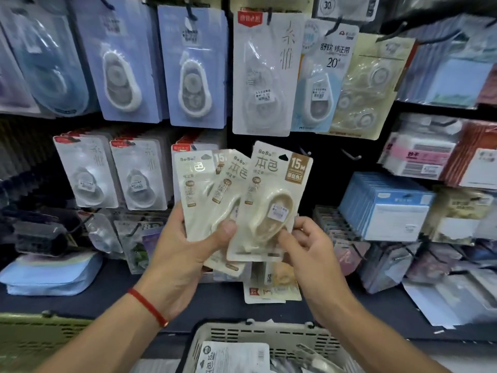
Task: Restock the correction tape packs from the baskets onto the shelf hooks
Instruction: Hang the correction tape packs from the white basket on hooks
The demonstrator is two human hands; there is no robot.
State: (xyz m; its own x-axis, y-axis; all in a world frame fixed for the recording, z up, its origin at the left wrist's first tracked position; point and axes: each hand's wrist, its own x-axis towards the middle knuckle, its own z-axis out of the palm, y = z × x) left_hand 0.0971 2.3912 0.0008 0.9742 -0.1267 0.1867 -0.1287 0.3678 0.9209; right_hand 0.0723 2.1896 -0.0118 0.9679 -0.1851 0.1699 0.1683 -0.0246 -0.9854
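Note:
My left hand point(185, 254) holds a fan of cream correction tape packs point(212, 189) in front of the shelf, thumb pressed on their lower part. My right hand point(306, 246) pinches the bottom right corner of the frontmost cream pack point(274, 200), marked 15M with a price sticker. Just right of that pack's top, two bare hooks point(352, 156) stick out of the dark shelf wall. A grey slotted basket point(269, 337) sits below my hands, with a white pack point(231, 359) lying in it.
Blue and white correction tape packs point(188, 68) hang in rows above and left. Sticky notes and blue boxes point(387, 205) fill the right shelves. A green basket point(35, 337) sits at lower left. Loose packs point(271, 286) and a blue pouch point(51, 273) lie on the ledge.

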